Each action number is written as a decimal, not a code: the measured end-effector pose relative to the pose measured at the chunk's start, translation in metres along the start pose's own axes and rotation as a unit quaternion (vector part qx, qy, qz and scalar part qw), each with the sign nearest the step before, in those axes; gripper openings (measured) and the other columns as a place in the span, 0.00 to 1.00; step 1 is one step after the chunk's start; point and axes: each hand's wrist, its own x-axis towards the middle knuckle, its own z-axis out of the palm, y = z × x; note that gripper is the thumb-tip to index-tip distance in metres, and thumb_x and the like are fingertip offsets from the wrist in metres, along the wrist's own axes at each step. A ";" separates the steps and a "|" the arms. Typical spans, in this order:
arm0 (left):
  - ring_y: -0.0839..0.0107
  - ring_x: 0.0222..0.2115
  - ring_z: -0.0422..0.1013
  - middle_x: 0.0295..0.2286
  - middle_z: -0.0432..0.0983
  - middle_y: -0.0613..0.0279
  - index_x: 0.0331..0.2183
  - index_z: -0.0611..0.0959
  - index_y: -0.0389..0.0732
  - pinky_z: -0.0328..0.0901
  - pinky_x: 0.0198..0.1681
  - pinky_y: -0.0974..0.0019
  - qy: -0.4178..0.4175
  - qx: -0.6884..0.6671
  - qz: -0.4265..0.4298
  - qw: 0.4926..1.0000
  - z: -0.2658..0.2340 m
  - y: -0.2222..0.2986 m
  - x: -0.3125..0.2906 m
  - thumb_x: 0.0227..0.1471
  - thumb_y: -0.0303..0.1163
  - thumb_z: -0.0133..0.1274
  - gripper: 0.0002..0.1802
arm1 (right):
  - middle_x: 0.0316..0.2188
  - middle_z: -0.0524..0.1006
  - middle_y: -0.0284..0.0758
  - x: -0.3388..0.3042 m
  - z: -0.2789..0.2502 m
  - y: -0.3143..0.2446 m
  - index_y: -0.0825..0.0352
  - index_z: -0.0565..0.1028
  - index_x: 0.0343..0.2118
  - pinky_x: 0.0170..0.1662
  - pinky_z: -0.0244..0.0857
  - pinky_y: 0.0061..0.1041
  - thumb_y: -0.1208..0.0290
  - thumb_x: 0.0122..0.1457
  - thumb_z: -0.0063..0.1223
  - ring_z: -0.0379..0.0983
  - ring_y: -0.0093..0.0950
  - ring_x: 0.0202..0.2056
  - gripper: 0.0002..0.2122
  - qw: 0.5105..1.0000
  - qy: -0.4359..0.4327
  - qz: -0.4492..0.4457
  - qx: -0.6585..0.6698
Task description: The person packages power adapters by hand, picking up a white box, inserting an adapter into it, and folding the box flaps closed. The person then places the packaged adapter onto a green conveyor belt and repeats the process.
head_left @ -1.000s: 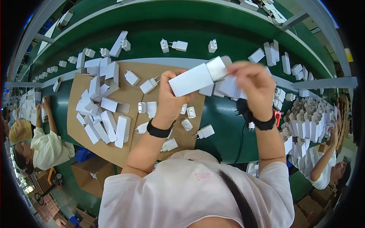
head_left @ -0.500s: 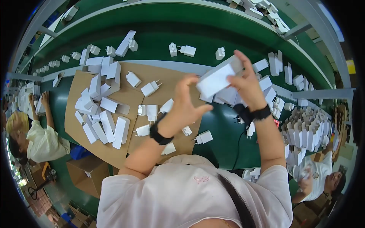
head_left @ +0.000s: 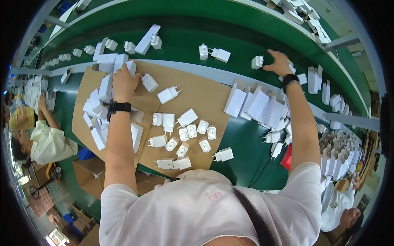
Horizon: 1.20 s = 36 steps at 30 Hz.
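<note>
At the left pile, my left hand (head_left: 124,85) closes its fingers on a small white box (head_left: 131,66); the hand covers most of it. My right hand (head_left: 280,64) reaches over the green surface at the far right with thumb and index finger apart, nothing between them. Just left of those fingertips stands a white charger plug (head_left: 257,62), apart from them. Several white plugs, among them one with two pins (head_left: 168,94), lie between my arms on the brown cardboard sheet (head_left: 193,82). A row of white boxes (head_left: 235,102) stands upright below my right hand.
More open white boxes (head_left: 334,156) crowd the right side. A grey metal rail (head_left: 353,121) crosses there. A black cable (head_left: 257,179) runs along the green table near a red object (head_left: 287,158). Co-workers sit at left (head_left: 51,143) and right (head_left: 336,205).
The white box has left my right hand, and more upright boxes show in the row. My left hand has moved left to the pile; my right hand has gone farther out toward the plug.
</note>
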 end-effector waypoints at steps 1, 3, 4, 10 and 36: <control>0.47 0.42 0.65 0.39 0.70 0.43 0.43 0.72 0.38 0.63 0.43 0.53 -0.018 0.046 -0.029 0.998 0.008 0.010 0.009 0.38 0.43 0.58 0.30 | 0.43 0.70 0.45 0.000 0.008 -0.004 0.59 0.70 0.47 0.51 0.55 0.37 0.52 0.30 0.62 0.65 0.42 0.46 0.35 0.999 -0.042 0.021 0.027; 0.48 0.42 0.65 0.38 0.70 0.47 0.38 0.73 0.41 0.65 0.39 0.48 -0.017 0.091 -0.051 0.994 0.022 0.018 0.018 0.34 0.46 0.61 0.29 | 0.41 0.72 0.44 -0.003 0.017 -0.016 0.61 0.74 0.41 0.51 0.55 0.37 0.50 0.29 0.61 0.65 0.42 0.45 0.31 0.993 -0.075 0.053 0.071; 0.46 0.42 0.64 0.39 0.68 0.47 0.40 0.72 0.42 0.64 0.39 0.44 -0.010 0.120 -0.068 0.990 0.038 -0.005 0.018 0.35 0.45 0.60 0.29 | 0.39 0.72 0.44 -0.001 0.015 -0.026 0.62 0.75 0.38 0.50 0.55 0.37 0.50 0.28 0.61 0.66 0.41 0.45 0.30 0.993 -0.063 0.054 0.088; 0.52 0.30 0.73 0.28 0.76 0.47 0.32 0.75 0.35 0.63 0.42 0.56 -0.039 0.169 -0.009 0.985 0.028 -0.040 0.006 0.35 0.34 0.52 0.18 | 0.29 0.73 0.42 -0.046 -0.081 -0.097 0.69 0.72 0.29 0.37 0.63 0.26 0.58 0.34 0.63 0.71 0.31 0.33 0.22 0.954 -0.004 0.064 0.293; 0.69 0.37 0.70 0.37 0.73 0.59 0.39 0.73 0.39 0.64 0.42 0.66 -0.141 -0.638 0.098 0.751 -0.118 0.179 -0.268 0.33 0.18 0.59 0.25 | 0.45 0.70 0.39 -0.342 -0.121 -0.278 0.67 0.65 0.47 0.44 0.65 0.34 0.63 0.59 0.42 0.67 0.33 0.46 0.16 0.340 0.100 0.104 0.929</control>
